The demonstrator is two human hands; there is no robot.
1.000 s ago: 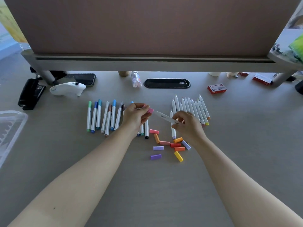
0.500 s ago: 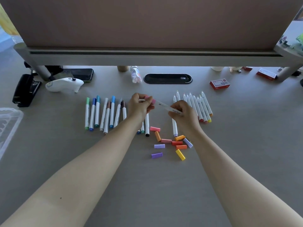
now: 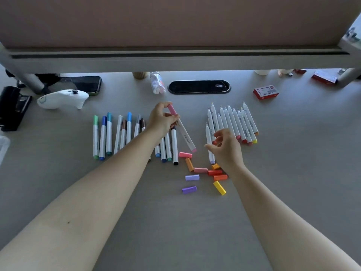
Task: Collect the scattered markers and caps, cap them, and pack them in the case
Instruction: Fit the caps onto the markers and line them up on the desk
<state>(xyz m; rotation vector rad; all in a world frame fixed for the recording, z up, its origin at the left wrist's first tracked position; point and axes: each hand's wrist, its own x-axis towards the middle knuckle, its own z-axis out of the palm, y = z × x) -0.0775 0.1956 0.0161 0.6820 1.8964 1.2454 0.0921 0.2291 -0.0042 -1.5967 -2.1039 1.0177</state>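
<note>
Two bare hands over a grey desk [image 3: 273,192], one holding a capped marker.

Left hand [image 3: 161,122] pinches a white-barrelled marker with a pink cap [image 3: 180,128], tilted above the desk just left of the scatter of loose coloured caps [image 3: 203,171]. Right hand [image 3: 226,148] hangs above those caps, fingers loosely curled, holding nothing. Uncapped white markers [image 3: 232,124] lie in a row beyond the caps; capped markers [image 3: 109,133] lie in a row left of them.

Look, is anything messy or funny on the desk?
Yes. The loose caps lie jumbled at all angles between the two neat marker rows, and the uncapped markers on the right show bare tips. Nothing looks spilled or broken.
</note>
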